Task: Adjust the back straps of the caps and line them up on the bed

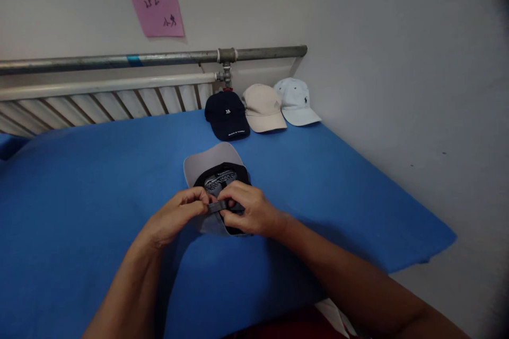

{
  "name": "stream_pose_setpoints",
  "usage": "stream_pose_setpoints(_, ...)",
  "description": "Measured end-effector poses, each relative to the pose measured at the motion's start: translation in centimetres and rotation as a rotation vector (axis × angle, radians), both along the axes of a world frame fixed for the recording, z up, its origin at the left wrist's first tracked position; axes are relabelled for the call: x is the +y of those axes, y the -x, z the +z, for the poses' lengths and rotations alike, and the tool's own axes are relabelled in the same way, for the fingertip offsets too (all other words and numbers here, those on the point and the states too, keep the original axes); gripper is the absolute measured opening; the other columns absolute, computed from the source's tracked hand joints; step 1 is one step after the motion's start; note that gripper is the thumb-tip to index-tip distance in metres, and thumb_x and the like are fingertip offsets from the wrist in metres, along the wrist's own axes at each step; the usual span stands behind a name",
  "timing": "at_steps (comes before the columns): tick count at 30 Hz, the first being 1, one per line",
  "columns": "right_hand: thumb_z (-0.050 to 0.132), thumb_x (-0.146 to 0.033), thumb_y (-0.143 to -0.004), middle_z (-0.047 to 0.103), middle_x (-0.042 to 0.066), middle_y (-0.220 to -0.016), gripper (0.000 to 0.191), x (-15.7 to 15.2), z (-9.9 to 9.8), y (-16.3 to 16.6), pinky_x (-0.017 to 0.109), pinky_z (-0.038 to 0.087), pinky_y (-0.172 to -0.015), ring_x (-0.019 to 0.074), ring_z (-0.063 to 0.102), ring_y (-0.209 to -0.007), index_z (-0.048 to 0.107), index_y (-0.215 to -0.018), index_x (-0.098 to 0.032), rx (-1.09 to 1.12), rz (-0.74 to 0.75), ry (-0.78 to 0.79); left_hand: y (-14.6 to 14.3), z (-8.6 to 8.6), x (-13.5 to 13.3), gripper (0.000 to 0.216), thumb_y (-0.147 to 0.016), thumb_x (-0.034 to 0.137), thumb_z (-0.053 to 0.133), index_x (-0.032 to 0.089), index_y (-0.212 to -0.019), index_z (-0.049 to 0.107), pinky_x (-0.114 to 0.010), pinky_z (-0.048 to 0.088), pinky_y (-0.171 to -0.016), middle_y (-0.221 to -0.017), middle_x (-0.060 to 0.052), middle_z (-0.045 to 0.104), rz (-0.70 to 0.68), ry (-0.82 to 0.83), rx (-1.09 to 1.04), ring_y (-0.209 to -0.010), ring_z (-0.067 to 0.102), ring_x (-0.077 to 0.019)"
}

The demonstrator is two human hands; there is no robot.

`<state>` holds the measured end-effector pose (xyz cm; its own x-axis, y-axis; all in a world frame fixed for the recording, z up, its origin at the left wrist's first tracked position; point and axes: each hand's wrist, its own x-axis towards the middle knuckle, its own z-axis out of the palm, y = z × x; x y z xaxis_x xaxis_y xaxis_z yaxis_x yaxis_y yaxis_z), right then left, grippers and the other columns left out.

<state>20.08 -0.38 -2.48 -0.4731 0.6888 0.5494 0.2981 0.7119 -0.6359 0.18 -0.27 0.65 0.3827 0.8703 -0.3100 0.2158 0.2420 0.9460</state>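
Observation:
A grey baseball cap [211, 163] lies upside down on the blue-covered table, its brim pointing away from me and its dark lining showing. Across its back runs a dark adjustment strap [217, 206]. My left hand [177, 214] is closed, pinching the strap's left part between thumb and fingers. From the other side, my right hand [250, 209] grips the strap close to its right part, fingers closed. The fingers hide the strap's ends and any buckle.
Behind the grey cap stand a navy cap [226, 116], a beige cap [263, 108] and a white cap [297, 100] in a row. A radiator [107, 106] and metal pipe [170, 58] line the back wall. The blue cover [99, 185] ends at the right edge.

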Motion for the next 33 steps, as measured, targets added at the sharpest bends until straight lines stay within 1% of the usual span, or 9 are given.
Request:
stream_pose_setpoints(3, 0.058, -0.013, -0.075, 0.058, 0.001, -0.078, 0.014, 0.0, 0.0, 0.1, 0.027, 0.050, -0.068, 0.0133, 0.054, -0.070, 0.060, -0.089, -0.018, 0.000, 0.003, -0.017, 0.1, 0.1, 0.0, 0.008, -0.067, 0.023, 0.055, 0.018, -0.063, 0.049, -0.025, 0.027, -0.058, -0.064, 0.004, 0.042, -0.024, 0.000, 0.006, -0.062, 0.035, -0.0116)
stream_pose_setpoints(7, 0.056, -0.012, -0.078, 0.060, 0.003, -0.078, 0.016, -0.3, 0.2, 0.4, 0.029, 0.050, -0.072, 0.0149, 0.056, -0.074, 0.061, -0.092, -0.017, -0.010, 0.033, -0.077, -0.1, 0.4, -0.1, 0.013, -0.075, 0.030, 0.061, 0.019, -0.082, 0.059, -0.026, 0.034, -0.064, -0.075, 0.003, 0.052, -0.056, 0.016, 0.030, -0.071, 0.043, -0.0128)
stream_pose_setpoints(9, 0.056, -0.012, -0.078, 0.062, 0.004, -0.082, 0.019, -0.5, 0.3, 0.5, 0.030, 0.051, -0.074, 0.0153, 0.058, -0.076, 0.062, -0.096, -0.017, 0.005, 0.046, -0.065, 0.0, 0.5, -0.1, 0.018, -0.076, 0.034, 0.064, 0.019, -0.085, 0.061, -0.026, 0.035, -0.065, -0.076, 0.002, 0.053, -0.109, 0.036, 0.053, -0.072, 0.045, -0.0132)
stream_pose_setpoints(13, 0.063, -0.016, -0.076, 0.063, 0.003, -0.089, 0.024, -0.5, 0.9, 0.1, 0.028, 0.052, -0.072, 0.0140, 0.060, -0.076, 0.063, -0.099, -0.019, 0.053, 0.061, 0.097, 0.5, 0.3, 0.0, 0.017, -0.074, 0.033, 0.066, 0.017, -0.077, 0.061, -0.026, 0.033, -0.062, -0.070, 0.003, 0.052, -0.124, 0.044, 0.013, -0.065, 0.043, -0.0110)
stream_pose_setpoints(17, 0.059, -0.016, -0.079, 0.065, 0.003, -0.090, 0.020, 0.2, 1.3, -0.6, 0.028, 0.051, -0.073, 0.0122, 0.061, -0.074, 0.064, -0.098, -0.018, 0.109, -0.028, 0.253, 0.7, 0.0, 0.0, 0.014, -0.071, 0.027, 0.066, 0.017, -0.078, 0.062, -0.025, 0.034, -0.063, -0.070, 0.003, 0.054, -0.069, 0.053, -0.040, -0.064, 0.045, -0.0102)
stream_pose_setpoints(21, 0.056, -0.012, -0.079, 0.069, 0.002, -0.090, 0.024, 0.3, 1.3, -0.7, 0.027, 0.050, -0.077, 0.0133, 0.064, -0.081, 0.065, -0.100, -0.018, 0.017, 0.050, 0.386, 0.3, -0.1, 0.1, 0.010, -0.067, 0.023, 0.064, 0.016, -0.075, 0.062, -0.025, 0.034, -0.062, -0.067, 0.004, 0.055, -0.047, 0.052, -0.049, -0.062, 0.045, -0.0094)
stream_pose_setpoints(23, 0.057, -0.011, -0.078, 0.070, 0.000, -0.088, 0.025, 0.2, 1.3, -0.5, 0.027, 0.050, -0.077, 0.0136, 0.065, -0.081, 0.066, -0.099, -0.019, -0.025, 0.072, 0.423, 0.1, -0.2, 0.1, 0.010, -0.067, 0.021, 0.063, 0.016, -0.075, 0.062, -0.024, 0.034, -0.061, -0.067, 0.004, 0.056, -0.044, 0.057, -0.049, -0.061, 0.045, -0.0091)
stream_pose_setpoints(27, 0.057, -0.010, -0.076, 0.066, -0.002, -0.076, 0.016, 0.2, 1.1, -0.2, 0.023, 0.047, -0.068, 0.0114, 0.061, -0.071, 0.066, -0.086, -0.020, -0.015, 0.018, 0.516, -0.1, -0.2, 0.1, 0.012, -0.068, 0.023, 0.064, 0.017, -0.078, 0.060, -0.025, 0.034, -0.061, -0.069, 0.003, 0.058, -0.016, 0.045, -0.043, -0.062, 0.047, -0.0093)
stream_pose_setpoints(33, 0.057, -0.008, -0.075, 0.062, -0.004, -0.071, 0.015, 0.4, 1.0, -0.2, 0.022, 0.044, -0.065, 0.0098, 0.057, -0.067, 0.065, -0.080, -0.018, 0.012, -0.025, 0.562, 0.0, 0.1, -0.1, 0.018, -0.069, 0.028, 0.068, 0.017, -0.074, 0.055, -0.023, 0.030, -0.055, -0.062, 0.005, 0.052, -0.034, -0.013, 0.010, -0.057, 0.042, -0.0080)
